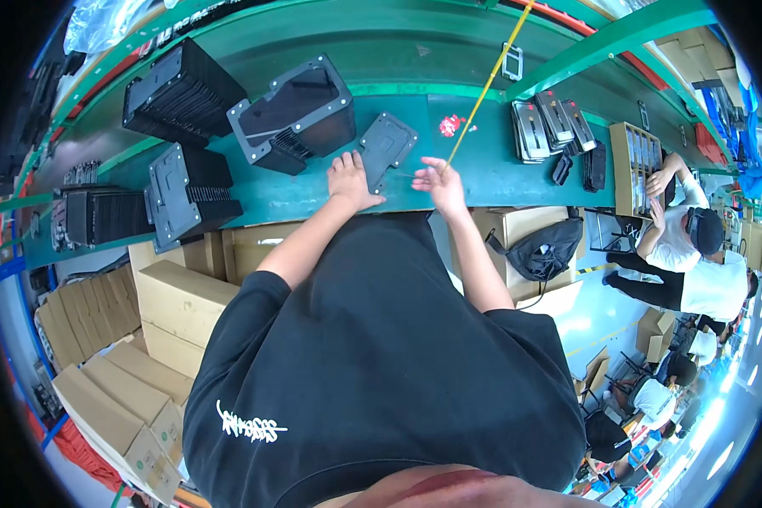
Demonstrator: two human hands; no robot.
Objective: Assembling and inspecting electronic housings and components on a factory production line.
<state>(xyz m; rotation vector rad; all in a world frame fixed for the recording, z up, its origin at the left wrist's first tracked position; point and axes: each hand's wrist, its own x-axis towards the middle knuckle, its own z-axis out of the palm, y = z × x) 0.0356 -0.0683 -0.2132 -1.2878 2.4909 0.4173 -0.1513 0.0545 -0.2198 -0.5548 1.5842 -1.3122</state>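
Observation:
A flat dark grey plate [387,144] with a notched outline and corner holes lies on the green bench in front of me. My left hand [349,181] rests at the plate's left edge, fingers spread and palm down, the thumb pointing to the plate's near end. On the other side, my right hand [439,183] is held just right of the plate with its fingers pinched together. From those fingertips a thin dark rod-like thing [405,174] points toward the plate; its kind is too small to tell.
Black stacked plates [292,114] stand at left on the bench [499,182]. Metallic and black pieces [529,131] lie to the right, near a divided box [631,161] that a co-worker [694,229] handles. A yellow strap [491,80] slants above; cartons [182,300] stand below left.

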